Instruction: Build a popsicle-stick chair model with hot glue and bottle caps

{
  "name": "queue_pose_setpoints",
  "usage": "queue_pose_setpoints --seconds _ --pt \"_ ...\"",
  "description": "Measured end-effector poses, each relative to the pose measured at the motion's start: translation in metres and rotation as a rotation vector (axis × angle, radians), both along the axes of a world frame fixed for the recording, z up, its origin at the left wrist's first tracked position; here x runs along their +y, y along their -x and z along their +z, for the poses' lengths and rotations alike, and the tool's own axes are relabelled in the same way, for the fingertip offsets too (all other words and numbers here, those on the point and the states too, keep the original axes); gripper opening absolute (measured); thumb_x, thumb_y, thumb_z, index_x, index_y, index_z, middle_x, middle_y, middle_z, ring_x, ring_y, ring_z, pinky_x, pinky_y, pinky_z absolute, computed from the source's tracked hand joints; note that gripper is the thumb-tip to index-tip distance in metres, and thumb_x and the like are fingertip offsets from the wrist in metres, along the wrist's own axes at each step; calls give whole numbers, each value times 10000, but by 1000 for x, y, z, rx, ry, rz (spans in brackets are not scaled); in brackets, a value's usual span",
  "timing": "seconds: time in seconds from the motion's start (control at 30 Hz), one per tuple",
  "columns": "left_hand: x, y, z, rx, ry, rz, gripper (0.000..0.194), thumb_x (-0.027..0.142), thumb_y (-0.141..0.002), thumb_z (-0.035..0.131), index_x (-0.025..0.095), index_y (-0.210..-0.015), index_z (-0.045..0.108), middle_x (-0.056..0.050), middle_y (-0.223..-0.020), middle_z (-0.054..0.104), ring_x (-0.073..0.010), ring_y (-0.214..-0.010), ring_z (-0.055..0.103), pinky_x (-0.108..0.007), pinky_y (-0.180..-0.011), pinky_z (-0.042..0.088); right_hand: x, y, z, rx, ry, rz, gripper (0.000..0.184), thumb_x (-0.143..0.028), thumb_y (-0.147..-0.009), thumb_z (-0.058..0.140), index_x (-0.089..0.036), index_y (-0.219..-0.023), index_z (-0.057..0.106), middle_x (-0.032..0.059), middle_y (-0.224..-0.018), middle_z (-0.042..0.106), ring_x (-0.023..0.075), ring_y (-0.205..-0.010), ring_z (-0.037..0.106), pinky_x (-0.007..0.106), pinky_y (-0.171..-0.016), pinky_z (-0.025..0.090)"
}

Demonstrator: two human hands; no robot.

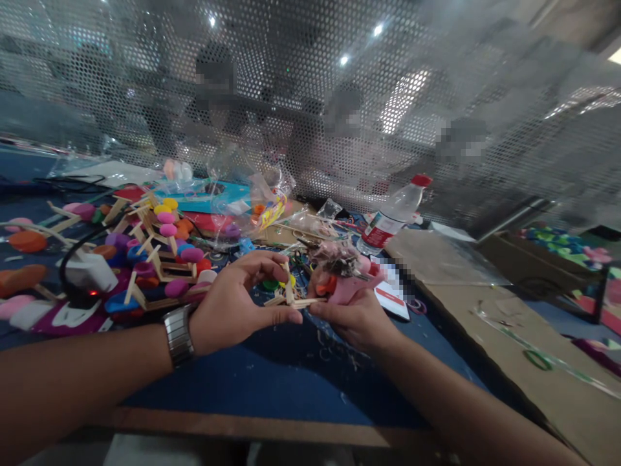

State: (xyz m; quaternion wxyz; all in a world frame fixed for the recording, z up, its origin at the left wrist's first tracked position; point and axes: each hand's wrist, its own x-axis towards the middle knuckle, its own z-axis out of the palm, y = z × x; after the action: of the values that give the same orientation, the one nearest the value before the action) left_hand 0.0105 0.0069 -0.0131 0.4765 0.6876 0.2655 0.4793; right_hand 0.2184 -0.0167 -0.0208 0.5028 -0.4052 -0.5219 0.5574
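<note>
Between the thumb and fingers of my left hand (242,298) is a small wooden stick frame (290,291), made of pale sticks joined at an angle. My right hand (356,317) is closed around a pink glue gun (347,288) with an orange trigger. Its front is crusted with grey, stringy residue. One stick of the frame reaches to the right fingertips; I cannot tell whether they pinch it. Just left of my left hand lies a pile of similar stick frames (160,262) with colourful round pads.
A bottle (385,220) with a red cap stands behind my right hand, near a white card (392,294). A white plug (90,272) with a cable sits at left. Cardboard (466,310) lies at right. Behind the table, people show through a perforated screen (301,84).
</note>
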Motion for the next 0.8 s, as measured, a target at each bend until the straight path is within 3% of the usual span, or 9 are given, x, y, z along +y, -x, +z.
queue_pose_setpoints --seconds 0.2,0.8 --pt "-3 1 7 43 -13 28 96 238 -828 687 155 -873 667 -147 -1209 628 -278 -1178 610 -456 -1035 474 2 -2 -1 -5 -34 -20 324 -310 -585 889 -212 -739 620 -17 -697 597 145 -657 543 302 -630 449" --pt "0 -4 0 -33 -20 49 131 219 -768 771 160 -826 669 -118 -1087 672 -235 -1035 653 -393 -934 542 2 -6 -6 -47 -82 5 265 -315 -652 851 -231 -736 614 -3 -740 622 175 -717 589 344 -698 489"
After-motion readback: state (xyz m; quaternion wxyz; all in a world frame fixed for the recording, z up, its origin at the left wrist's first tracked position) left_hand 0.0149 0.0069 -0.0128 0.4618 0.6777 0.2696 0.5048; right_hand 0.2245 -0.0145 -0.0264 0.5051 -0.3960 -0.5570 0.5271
